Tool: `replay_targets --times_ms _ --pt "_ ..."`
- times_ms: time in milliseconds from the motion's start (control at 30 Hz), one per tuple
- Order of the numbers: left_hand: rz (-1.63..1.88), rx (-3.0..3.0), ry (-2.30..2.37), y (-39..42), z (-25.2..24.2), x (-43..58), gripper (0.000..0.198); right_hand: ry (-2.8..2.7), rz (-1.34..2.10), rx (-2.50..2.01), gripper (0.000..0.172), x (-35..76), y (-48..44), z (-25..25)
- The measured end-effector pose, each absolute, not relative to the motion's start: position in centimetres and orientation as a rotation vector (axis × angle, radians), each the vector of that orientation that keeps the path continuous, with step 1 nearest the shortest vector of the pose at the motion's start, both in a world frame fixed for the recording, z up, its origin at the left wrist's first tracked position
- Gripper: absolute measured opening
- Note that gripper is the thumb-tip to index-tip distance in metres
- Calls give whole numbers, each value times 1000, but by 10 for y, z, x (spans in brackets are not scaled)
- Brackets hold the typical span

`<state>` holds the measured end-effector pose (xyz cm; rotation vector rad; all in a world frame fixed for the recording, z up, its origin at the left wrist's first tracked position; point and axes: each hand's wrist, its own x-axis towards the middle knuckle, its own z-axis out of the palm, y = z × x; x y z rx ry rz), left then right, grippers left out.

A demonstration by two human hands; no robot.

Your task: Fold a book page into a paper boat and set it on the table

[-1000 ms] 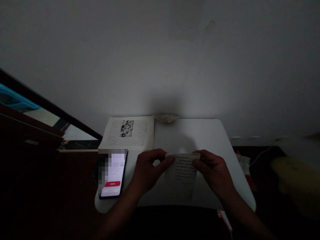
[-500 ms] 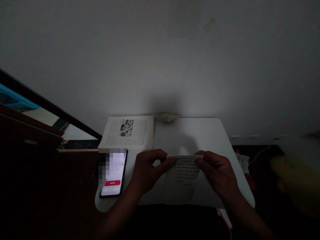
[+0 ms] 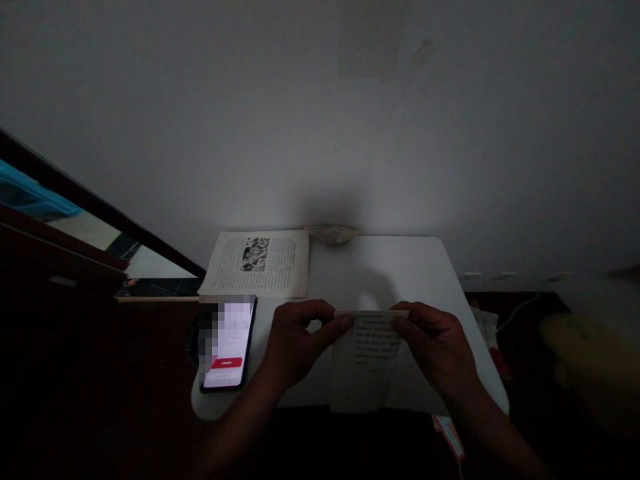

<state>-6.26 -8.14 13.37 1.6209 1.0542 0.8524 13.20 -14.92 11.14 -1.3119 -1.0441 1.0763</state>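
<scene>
Both hands hold a printed sheet of paper [image 3: 367, 373] over the near side of a small white table [image 3: 420, 273]. Its top edge runs straight between my hands, like a fold, and the lower part hangs toward me. My left hand [image 3: 305, 333] pinches the upper left corner between thumb and fingers. At the upper right corner, my right hand [image 3: 433, 340] grips in the same way. The fingers behind the paper are partly hidden. Left of my left hand lies a phone [image 3: 233, 347] with its screen lit and partly blurred out.
A stack of printed pages [image 3: 280, 267] lies at the table's back left. Beside it, against the wall [image 3: 240, 133], is a folded paper boat shape [image 3: 333, 234]. A yellow object [image 3: 585, 360] sits in the dark at right, and a dark wooden frame [image 3: 100, 203] slants at left.
My hands keep their grip on the paper at nearly the same spot. The sheet's lower part hangs slightly lower and shows more clearly. The whole view has shifted very slightly.
</scene>
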Motion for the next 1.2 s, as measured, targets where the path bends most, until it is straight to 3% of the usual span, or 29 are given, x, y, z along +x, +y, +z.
replay_targets --times_ms 700,1200 --pt "870 1655 1006 -80 127 -68 17 -1117 1010 -1322 8 132 -149 122" --pt "795 1545 1025 -80 127 -65 25 -1018 1098 -1260 10 134 -146 109"
